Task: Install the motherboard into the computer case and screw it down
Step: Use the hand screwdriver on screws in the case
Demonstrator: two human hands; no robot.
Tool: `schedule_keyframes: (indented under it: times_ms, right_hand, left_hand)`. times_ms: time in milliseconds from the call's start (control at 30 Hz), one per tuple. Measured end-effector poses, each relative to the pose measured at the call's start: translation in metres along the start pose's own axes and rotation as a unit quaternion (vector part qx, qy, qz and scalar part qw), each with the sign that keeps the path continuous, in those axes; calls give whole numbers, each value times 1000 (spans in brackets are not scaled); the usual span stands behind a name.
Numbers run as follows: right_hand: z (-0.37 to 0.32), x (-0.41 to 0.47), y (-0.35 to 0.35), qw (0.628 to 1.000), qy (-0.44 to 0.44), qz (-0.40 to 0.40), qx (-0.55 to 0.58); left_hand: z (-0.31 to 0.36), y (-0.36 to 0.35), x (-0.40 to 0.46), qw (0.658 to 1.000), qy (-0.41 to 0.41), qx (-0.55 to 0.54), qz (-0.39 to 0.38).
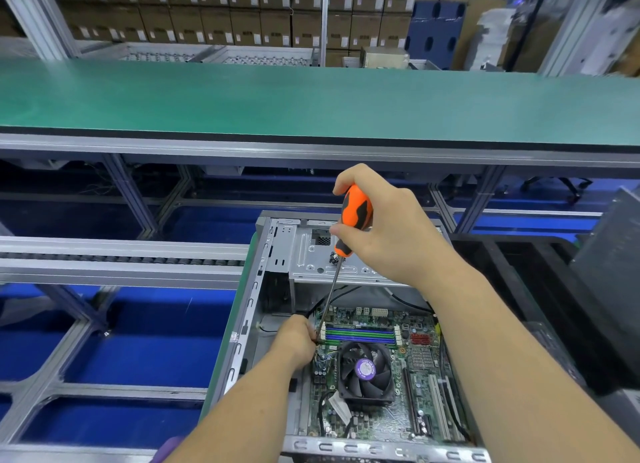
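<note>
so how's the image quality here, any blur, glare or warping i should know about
Head view: wide-angle warp bows the green bench edge; background boxes are soft and blurred; even lighting, no harsh glare; the motherboard, screwdriver and both hands, right and left, are sharp.

One computer case [277, 289], one motherboard [415, 376], one cooler fan [366, 371], one screwdriver [355, 216], two hands: left [294, 346], right [388, 230].

The computer case [277, 254] is made of bare, dull grey sheet metal. The screwdriver [355, 216] is given a glossy orange-and-black plastic handle and a thin, smooth steel shaft.
</note>
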State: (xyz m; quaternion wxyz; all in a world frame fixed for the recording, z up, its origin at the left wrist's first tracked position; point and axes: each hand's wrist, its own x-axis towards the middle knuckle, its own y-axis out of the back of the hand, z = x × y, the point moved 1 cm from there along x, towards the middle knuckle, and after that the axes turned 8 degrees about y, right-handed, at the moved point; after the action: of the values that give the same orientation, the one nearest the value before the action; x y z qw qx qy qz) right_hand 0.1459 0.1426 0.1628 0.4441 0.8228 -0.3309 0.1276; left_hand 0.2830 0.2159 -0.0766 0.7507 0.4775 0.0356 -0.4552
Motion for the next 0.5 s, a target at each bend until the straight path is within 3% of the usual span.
schedule_keyframes:
  times_ms: [500]
  right_hand:
    - [1,0,1,1000,-2,5,-8]
  left_hand:
    - [-3,1,4,1000,20,-6,5]
